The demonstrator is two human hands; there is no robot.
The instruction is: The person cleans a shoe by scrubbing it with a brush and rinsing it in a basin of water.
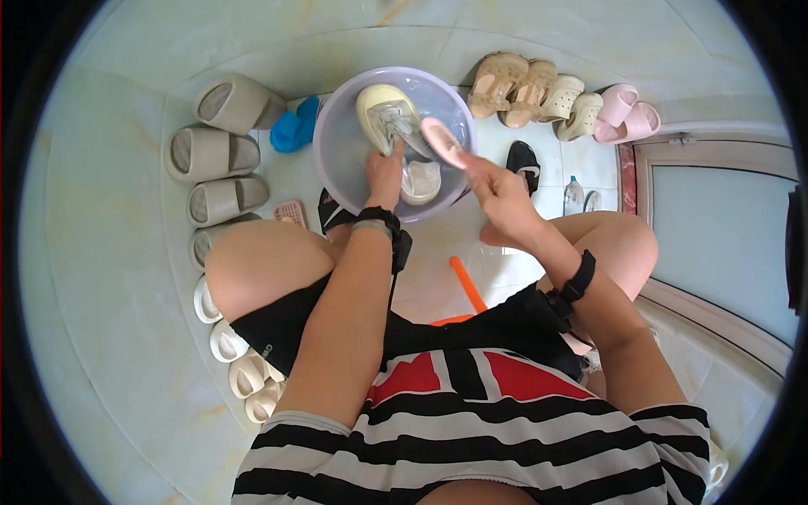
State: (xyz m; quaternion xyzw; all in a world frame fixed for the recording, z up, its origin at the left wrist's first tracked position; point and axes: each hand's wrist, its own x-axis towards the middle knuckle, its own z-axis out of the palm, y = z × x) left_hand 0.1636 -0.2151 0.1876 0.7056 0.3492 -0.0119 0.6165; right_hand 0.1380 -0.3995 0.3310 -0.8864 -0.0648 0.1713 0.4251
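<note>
A pale purple basin (323,139) with water in it stands on the floor in front of me. My left hand (385,178) is closed on a sneaker (380,103) with a cream toe and greyish laces, holding it over the basin. Gripped in my right hand (503,195) is a pink brush (441,141), its head close to the side of the sneaker. I cannot tell whether the bristles touch it. A second pale shoe (421,182) lies lower in the basin, partly under water.
Grey slippers (227,202) line the left wall, near a blue item (295,126). Tan sandals (498,84), cream clogs (581,116) and pink slippers (631,122) stand along the back right. A glass-panelled door (715,219) is at the right. Something orange (467,284) lies between my legs.
</note>
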